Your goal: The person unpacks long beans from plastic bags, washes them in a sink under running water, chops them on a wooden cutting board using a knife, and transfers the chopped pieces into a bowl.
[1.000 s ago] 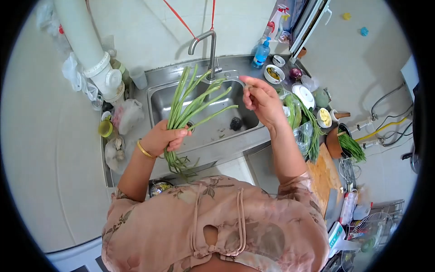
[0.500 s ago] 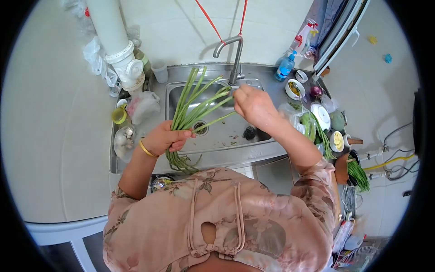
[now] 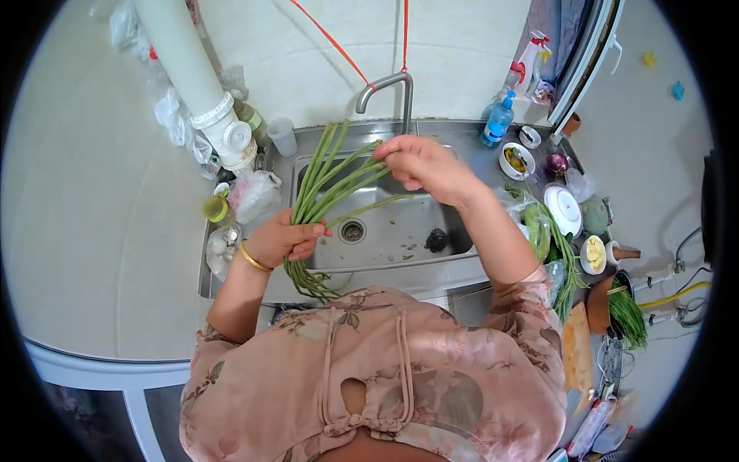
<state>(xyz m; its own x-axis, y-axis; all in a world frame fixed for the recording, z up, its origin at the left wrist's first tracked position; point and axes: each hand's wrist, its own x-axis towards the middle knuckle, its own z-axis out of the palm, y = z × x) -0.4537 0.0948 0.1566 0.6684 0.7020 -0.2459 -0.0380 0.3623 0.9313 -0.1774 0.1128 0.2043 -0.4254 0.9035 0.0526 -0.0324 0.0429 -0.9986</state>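
Note:
A bunch of long green beans [image 3: 314, 202] is held by my left hand [image 3: 289, 237], its fingers wrapped round the middle. The bean tips fan up over the left part of the steel sink [image 3: 385, 219], and the lower ends hang curled over its front edge. My right hand [image 3: 419, 168] pinches the tip of a bean at the upper right of the bunch. Beneath my hands, the drain [image 3: 352, 231], small green scraps and a dark clump [image 3: 436, 240] lie in the basin. The faucet [image 3: 385, 81] stands behind, hung with red cords.
On the right counter are a blue bottle [image 3: 498, 121], a bowl with yellow food [image 3: 516, 161], a red onion [image 3: 556, 162], a white lid [image 3: 563, 209] and bagged greens [image 3: 536, 229]. A plastic cup [image 3: 282, 137], a pipe and bags [image 3: 255, 195] stand at the left.
My right hand has moved slightly left and down against the bunch, onto a bean tip. The whole view has shifted, so the sink and counter items appear lower and further right.

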